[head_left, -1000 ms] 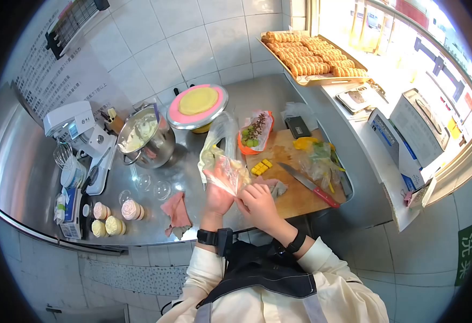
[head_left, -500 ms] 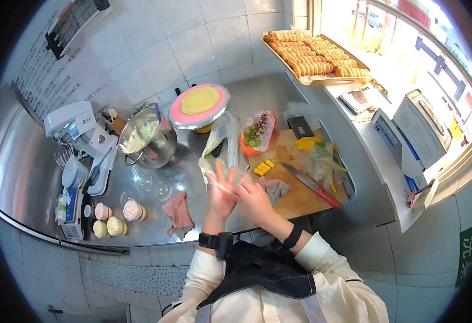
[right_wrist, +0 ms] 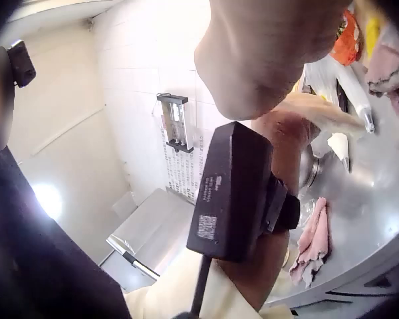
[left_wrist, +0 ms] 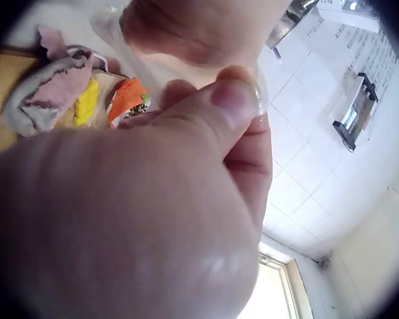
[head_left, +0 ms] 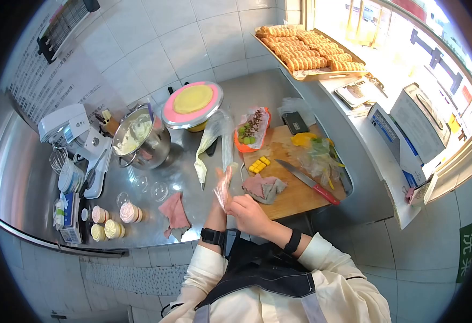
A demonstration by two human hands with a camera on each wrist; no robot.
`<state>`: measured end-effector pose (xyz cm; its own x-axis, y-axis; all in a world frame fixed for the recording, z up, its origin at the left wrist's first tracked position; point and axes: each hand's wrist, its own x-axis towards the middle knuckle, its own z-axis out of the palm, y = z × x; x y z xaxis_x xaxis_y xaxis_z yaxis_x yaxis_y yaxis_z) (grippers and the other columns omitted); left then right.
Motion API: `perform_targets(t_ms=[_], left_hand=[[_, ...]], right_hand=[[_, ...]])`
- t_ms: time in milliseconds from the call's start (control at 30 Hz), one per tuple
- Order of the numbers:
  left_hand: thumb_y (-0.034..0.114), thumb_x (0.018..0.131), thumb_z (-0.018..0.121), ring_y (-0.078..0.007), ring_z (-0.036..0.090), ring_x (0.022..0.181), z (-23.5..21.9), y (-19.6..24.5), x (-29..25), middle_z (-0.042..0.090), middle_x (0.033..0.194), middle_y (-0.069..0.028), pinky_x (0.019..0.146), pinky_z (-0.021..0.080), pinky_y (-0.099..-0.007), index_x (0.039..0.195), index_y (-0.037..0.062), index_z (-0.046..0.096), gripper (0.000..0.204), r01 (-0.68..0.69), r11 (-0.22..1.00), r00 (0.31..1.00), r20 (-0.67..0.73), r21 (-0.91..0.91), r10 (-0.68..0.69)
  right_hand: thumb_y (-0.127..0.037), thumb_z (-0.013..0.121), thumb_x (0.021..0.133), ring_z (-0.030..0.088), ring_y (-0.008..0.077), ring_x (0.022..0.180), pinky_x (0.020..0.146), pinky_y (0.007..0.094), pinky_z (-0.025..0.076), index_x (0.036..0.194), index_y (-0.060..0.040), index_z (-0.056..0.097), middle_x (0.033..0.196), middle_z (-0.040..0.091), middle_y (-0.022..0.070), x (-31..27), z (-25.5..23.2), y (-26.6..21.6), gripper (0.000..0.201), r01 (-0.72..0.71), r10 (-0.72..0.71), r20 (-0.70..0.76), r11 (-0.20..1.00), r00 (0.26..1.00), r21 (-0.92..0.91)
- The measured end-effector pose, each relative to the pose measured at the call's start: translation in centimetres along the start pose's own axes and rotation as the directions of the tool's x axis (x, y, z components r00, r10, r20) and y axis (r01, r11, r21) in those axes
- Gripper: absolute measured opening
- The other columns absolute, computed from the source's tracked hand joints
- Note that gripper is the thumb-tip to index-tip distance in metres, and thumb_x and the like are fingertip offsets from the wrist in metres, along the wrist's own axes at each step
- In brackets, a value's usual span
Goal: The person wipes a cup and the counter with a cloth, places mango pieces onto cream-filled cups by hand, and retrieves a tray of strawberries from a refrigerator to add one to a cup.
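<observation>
At a metal counter (head_left: pixel 247 89) below tiles (head_left: pixel 187 48), the right hand (head_left: pixel 249 215) pinches plastic (head_left: pixel 222 194).

Looks like a small bakery or dessert-shop kitchen. Steel counter (head_left: pixel 252 89) carries a stand mixer (head_left: pixel 72 126), piping bag (head_left: pixel 201 164) and cream-topped cups (head_left: pixel 131 212). Rows of golden pastries (head_left: pixel 311 51) sit by bright window (head_left: pixel 403 43). White wall tiles (head_left: pixel 203 43).

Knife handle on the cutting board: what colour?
Red; the knife handle shows best in the head view.
</observation>
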<state>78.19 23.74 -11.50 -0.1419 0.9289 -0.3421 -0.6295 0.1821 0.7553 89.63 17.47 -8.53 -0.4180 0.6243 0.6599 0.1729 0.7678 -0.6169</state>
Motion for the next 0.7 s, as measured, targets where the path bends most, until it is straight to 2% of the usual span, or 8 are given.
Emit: perform_targets(t_ms=[233, 267, 333, 400, 467, 500, 567, 700], left_hand=[[0.041, 0.090, 0.052, -0.0192, 0.048, 0.117, -1.5, -0.9, 2.1, 0.048, 0.128, -0.0092, 0.099, 0.034, -0.0353, 0.130, 0.0058, 0.044, 0.053, 0.133, 0.949, 0.958, 0.207, 0.284, -0.196], [0.043, 0.092, 0.048, -0.0186, 0.045, 0.120, -2.2, -0.1, 2.9, 0.045, 0.132, -0.0069, 0.101, 0.033, -0.0364, 0.132, 0.0110, 0.042, 0.052, 0.023, 0.835, 0.954, 0.239, 0.549, -0.183], [0.042, 0.093, 0.046, -0.0216, 0.040, 0.125, -2.4, 0.2, 3.1, 0.044, 0.134, -0.0095, 0.104, 0.030, -0.0365, 0.132, 0.0090, 0.042, 0.052, 0.000, 0.852, 0.941, 0.288, 0.523, -0.176], [0.041, 0.093, 0.045, -0.0246, 0.036, 0.129, -2.0, 0.1, 3.5, 0.043, 0.135, -0.0122, 0.107, 0.027, -0.0367, 0.131, 0.0070, 0.043, 0.051, -0.015, 0.872, 0.929, 0.330, 0.490, -0.170], [0.041, 0.094, 0.041, -0.0285, 0.032, 0.132, -1.0, -1.1, 5.2, 0.037, 0.140, -0.0148, 0.109, 0.024, -0.0360, 0.136, 0.0058, 0.036, 0.056, -0.361, 0.567, 0.877, 0.476, 0.741, -0.064], [0.041, 0.094, 0.041, -0.0285, 0.032, 0.132, -0.8, -2.2, 6.5, 0.037, 0.140, -0.0148, 0.109, 0.024, -0.0360, 0.136, 0.0058, 0.036, 0.056, -0.366, 0.573, 0.876, 0.480, 0.733, -0.054], [0.038, 0.094, 0.040, -0.0330, 0.028, 0.133, -0.7, -5.0, 8.7, 0.034, 0.142, -0.0186, 0.109, 0.022, -0.0369, 0.139, 0.0042, 0.032, 0.056, -0.634, 0.029, 0.773, 0.631, 0.773, 0.070], [0.035, 0.093, 0.041, -0.0388, 0.035, 0.127, 0.5, -6.9, 8.7, 0.038, 0.135, -0.0254, 0.107, 0.026, -0.0413, 0.136, 0.0017, 0.033, 0.055, -0.639, 0.115, 0.769, 0.628, 0.761, 0.119]], right_hand=[[-0.009, 0.064, 0.075, 0.053, 0.0258, 0.085, 0.077, 0.0331, 0.040, 0.089, -0.0088, 0.058, 0.092, 0.058, 0.0058, -1.4, -4.2, 5.6, 0.015, 0.029, -0.022, 0.172, 0.999, 0.985, -0.037], [-0.012, 0.064, 0.076, 0.052, 0.0259, 0.090, 0.081, 0.0351, 0.039, 0.092, -0.0101, 0.058, 0.099, 0.057, 0.0048, -1.8, -5.3, 6.4, 0.017, -0.035, 0.077, 0.159, 0.967, 0.984, -0.252], [-0.015, 0.064, 0.077, 0.051, 0.0259, 0.096, 0.085, 0.0370, 0.039, 0.095, -0.0115, 0.058, 0.107, 0.056, 0.0038, -2.6, -5.4, 7.3, 0.019, -0.118, 0.188, 0.118, 0.889, 0.975, -0.443], [-0.015, 0.063, 0.074, 0.049, 0.0245, 0.101, 0.085, 0.0396, 0.038, 0.097, -0.0142, 0.058, 0.111, 0.053, 0.0009, -3.7, -4.6, 8.3, 0.023, 0.003, 0.126, 0.209, 0.850, 0.970, -0.527], [-0.015, 0.062, 0.072, 0.050, 0.0240, 0.100, 0.086, 0.0386, 0.038, 0.095, -0.0147, 0.058, 0.108, 0.054, 0.0010, -5.1, -4.6, 9.6, 0.023, 0.007, 0.168, 0.250, 0.818, 0.954, -0.576], [-0.014, 0.062, 0.070, 0.051, 0.0235, 0.100, 0.086, 0.0377, 0.038, 0.093, -0.0152, 0.059, 0.105, 0.055, 0.0011, -5.8, -5.1, 10.3, 0.024, 0.020, 0.205, 0.287, 0.781, 0.936, -0.625], [-0.014, 0.053, 0.075, 0.052, 0.0225, 0.097, 0.086, 0.0401, 0.039, 0.092, -0.0165, 0.059, 0.099, 0.056, 0.0014, -7.3, -7.4, 10.1, 0.019, 0.030, 0.217, 0.287, 0.749, 0.933, -0.662], [-0.009, 0.053, 0.074, 0.052, 0.0225, 0.095, 0.084, 0.0382, 0.038, 0.086, -0.0150, 0.060, 0.095, 0.057, 0.0013, -9.5, -13.0, 8.8, 0.015, -0.091, 0.343, 0.205, 0.678, 0.917, -0.729]])
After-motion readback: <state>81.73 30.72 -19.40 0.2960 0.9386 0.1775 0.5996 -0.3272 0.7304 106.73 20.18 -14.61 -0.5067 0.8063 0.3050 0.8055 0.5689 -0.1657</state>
